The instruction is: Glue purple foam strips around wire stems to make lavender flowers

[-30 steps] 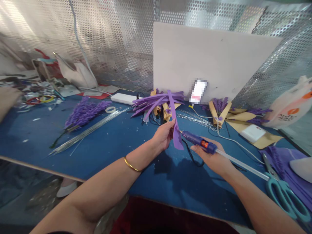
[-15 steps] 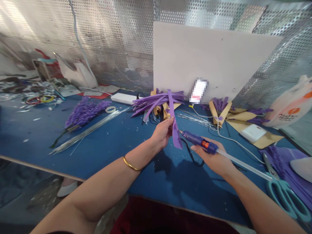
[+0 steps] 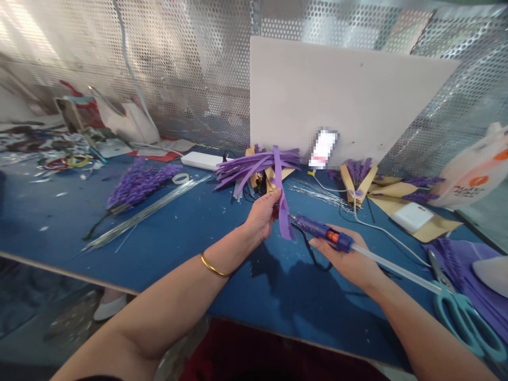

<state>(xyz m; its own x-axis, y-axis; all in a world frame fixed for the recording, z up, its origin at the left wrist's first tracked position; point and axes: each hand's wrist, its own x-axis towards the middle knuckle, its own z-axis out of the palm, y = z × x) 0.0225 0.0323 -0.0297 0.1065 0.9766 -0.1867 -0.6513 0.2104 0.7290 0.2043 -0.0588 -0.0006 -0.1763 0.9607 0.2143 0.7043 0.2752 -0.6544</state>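
Observation:
Between the thumb and fingers of my left hand [image 3: 264,214] is a purple foam strip [image 3: 284,222], its lower end hanging free and its upper end standing up before the pile. My right hand [image 3: 351,254] is closed around a blue hot glue gun [image 3: 317,227] with a long clear glue stick [image 3: 397,267] out of its back. The gun's nozzle points left, close to the strip's lower part; whether it touches I cannot tell. Behind my left hand lies a pile of purple strips [image 3: 242,164] over brown paper pieces.
Purple flower stems [image 3: 137,182] and thin wires [image 3: 151,214] lie left, near a white power strip [image 3: 202,160]. A phone [image 3: 323,149] leans on a white board [image 3: 341,90]. Paper-wrapped flowers [image 3: 357,182], a white power bank [image 3: 413,216] and teal-handled scissors [image 3: 468,323] are on the right.
The strip's lower end and my left fingers have shifted very slightly up and left. The glue gun has moved a touch left with my right hand; both grips are the same.

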